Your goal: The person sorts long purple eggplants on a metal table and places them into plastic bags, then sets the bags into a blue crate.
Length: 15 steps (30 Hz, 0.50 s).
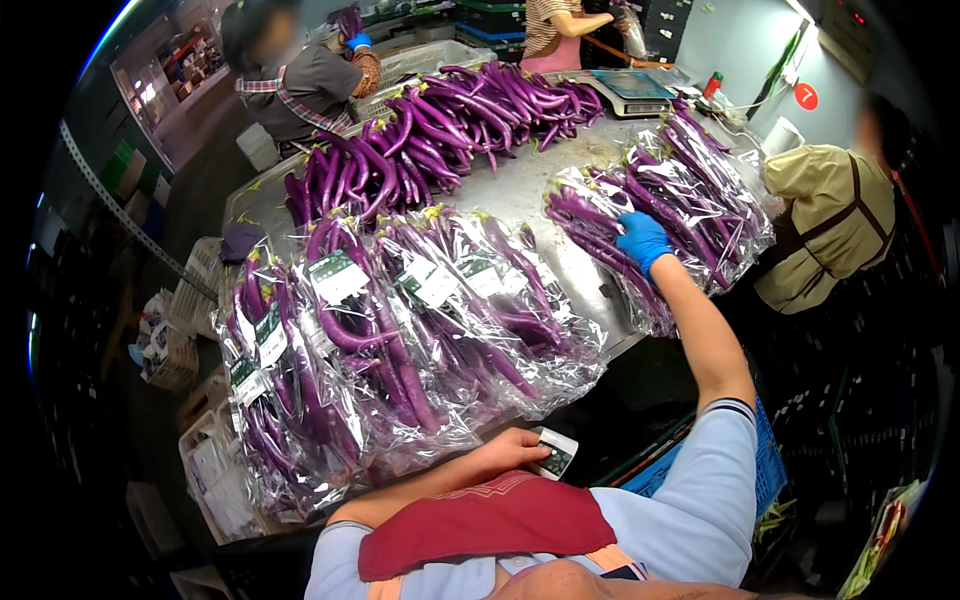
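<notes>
My right hand (643,241), in a blue glove, reaches out to the right side of the metal table. Its fingers are curled on a clear plastic bag of long purple eggplants (600,244). My bare left hand (517,448) is close to my body, below the table's front edge, and holds a small stack of green and white labels (556,453). Before me on the left lie several bagged bunches of eggplants (375,330) with similar labels stuck on the plastic. The bag under my right hand shows no label on its visible side.
Loose eggplants (450,127) are heaped at the table's (517,187) far side, near a weighing scale (634,94). Co-workers stand at the far left (300,82), at the back (555,37) and on the right (832,217). A blue crate (769,465) is beside me.
</notes>
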Tool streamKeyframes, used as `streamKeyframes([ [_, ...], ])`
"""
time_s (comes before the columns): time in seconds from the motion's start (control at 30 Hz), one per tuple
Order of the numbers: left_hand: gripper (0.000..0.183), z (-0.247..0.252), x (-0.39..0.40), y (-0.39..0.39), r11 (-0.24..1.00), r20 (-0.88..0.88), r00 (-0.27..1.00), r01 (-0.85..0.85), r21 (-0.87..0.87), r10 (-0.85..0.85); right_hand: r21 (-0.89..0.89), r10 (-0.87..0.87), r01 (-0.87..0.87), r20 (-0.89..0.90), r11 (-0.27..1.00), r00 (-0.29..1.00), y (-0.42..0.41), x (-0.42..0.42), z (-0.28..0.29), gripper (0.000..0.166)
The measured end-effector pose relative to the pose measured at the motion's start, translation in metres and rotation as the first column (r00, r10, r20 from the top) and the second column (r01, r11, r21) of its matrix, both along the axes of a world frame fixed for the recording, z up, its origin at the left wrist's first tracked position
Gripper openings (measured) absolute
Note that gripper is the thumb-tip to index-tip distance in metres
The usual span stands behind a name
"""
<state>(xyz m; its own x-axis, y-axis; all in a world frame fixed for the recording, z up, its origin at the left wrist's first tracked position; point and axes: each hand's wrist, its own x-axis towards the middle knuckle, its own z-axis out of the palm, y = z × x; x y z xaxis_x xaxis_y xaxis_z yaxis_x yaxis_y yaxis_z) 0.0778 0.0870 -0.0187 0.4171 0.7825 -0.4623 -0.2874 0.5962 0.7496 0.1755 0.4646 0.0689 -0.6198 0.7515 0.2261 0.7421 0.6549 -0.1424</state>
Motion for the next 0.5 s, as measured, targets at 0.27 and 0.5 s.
streamKeyframes([
  [0.27,0.023,0.007,0.001,0.004,0.999,0.049,0.998,0.042,-0.031,-0.040,-0.707,-0.140,-0.605,-0.684,0.366,0.716,-0.100,-0.065,0.114,0.030],
  [0.5,0.020,-0.006,0.002,0.002,1.000,0.093,0.996,-0.011,-0.022,0.013,-0.437,0.459,-0.591,-0.377,0.678,0.805,-0.180,-0.175,0.002,0.041],
])
